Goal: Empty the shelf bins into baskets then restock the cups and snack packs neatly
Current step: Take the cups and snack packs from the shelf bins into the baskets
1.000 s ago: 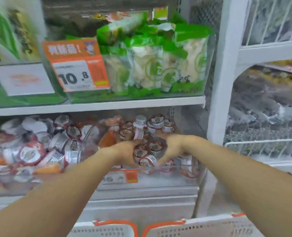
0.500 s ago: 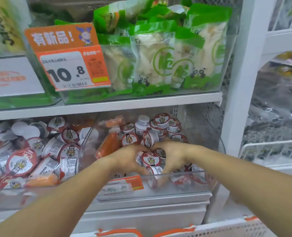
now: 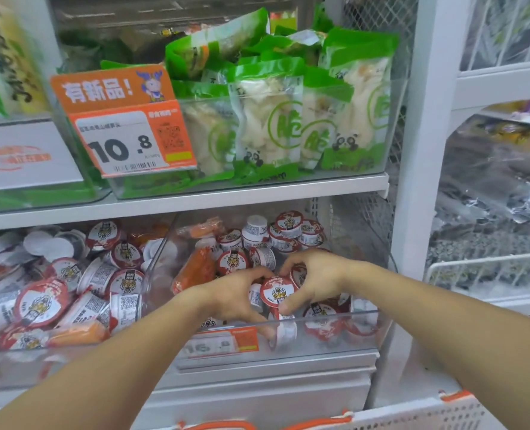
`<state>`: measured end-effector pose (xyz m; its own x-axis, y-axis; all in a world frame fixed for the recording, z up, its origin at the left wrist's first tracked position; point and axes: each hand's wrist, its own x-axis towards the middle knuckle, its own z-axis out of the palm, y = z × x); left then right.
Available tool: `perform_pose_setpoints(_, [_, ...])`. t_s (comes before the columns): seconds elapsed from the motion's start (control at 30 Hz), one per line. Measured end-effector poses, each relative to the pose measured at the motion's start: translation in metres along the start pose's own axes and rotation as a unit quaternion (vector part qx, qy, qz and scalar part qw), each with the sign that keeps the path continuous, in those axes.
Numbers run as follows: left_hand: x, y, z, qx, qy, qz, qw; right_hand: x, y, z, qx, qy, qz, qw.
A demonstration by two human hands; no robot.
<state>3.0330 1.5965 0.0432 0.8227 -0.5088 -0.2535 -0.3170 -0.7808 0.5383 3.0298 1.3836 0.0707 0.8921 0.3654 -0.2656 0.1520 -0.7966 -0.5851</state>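
Both my hands reach into a clear plastic bin (image 3: 329, 315) on the lower shelf, which holds several small red-lidded cups. My left hand (image 3: 229, 296) and my right hand (image 3: 315, 279) curl round a cluster of these cups (image 3: 276, 291) from either side. More cups (image 3: 288, 225) lie piled at the bin's back, beside an orange snack pack (image 3: 197, 270). A second clear bin (image 3: 62, 293) to the left is full of the same cups. On the shelf above, a clear bin holds green-and-white snack packs (image 3: 270, 119).
An orange price tag (image 3: 124, 122) reading 10.8 hangs on the upper bin. White baskets with orange handles (image 3: 412, 414) sit at the bottom edge. A white shelf post (image 3: 419, 150) stands to the right, with wire baskets (image 3: 487, 271) beyond it.
The view has risen and closed in on the shelf. My hands have drawn slightly toward the bin's front, still cupped round the same cluster of cups.
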Motion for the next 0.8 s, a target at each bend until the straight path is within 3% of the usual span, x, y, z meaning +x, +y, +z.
perform_pose_setpoints(0.1, [0.002, -0.002, 0.003, -0.048, -0.001, 0.01, 0.999, -0.004, 0.001, -0.013, -0.006, -0.044, 0.014, 0.999])
perform_pose_setpoints(0.3, [0.003, 0.01, 0.009, -0.111, -0.085, -0.018, 0.99, 0.0, -0.001, -0.007, 0.0, -0.056, 0.027, 0.998])
perform_pose_setpoints(0.4, [0.004, 0.012, 0.01, -0.081, -0.11, -0.041, 0.99, 0.002, 0.003, -0.002, 0.009, -0.06, 0.023, 0.998])
perform_pose_setpoints(0.53, [-0.003, 0.016, 0.0, 0.055, -0.128, -0.086, 0.986, -0.003, 0.007, -0.004, 0.018, -0.034, -0.004, 0.999])
perform_pose_setpoints(0.7, [-0.013, 0.017, -0.016, 0.088, -0.183, -0.12, 0.972, -0.01, 0.0, -0.005, 0.086, -0.016, -0.011, 0.996])
perform_pose_setpoints(0.8, [-0.014, 0.016, -0.021, 0.113, -0.136, -0.08, 0.981, -0.012, -0.003, -0.004, 0.095, -0.005, -0.02, 0.995])
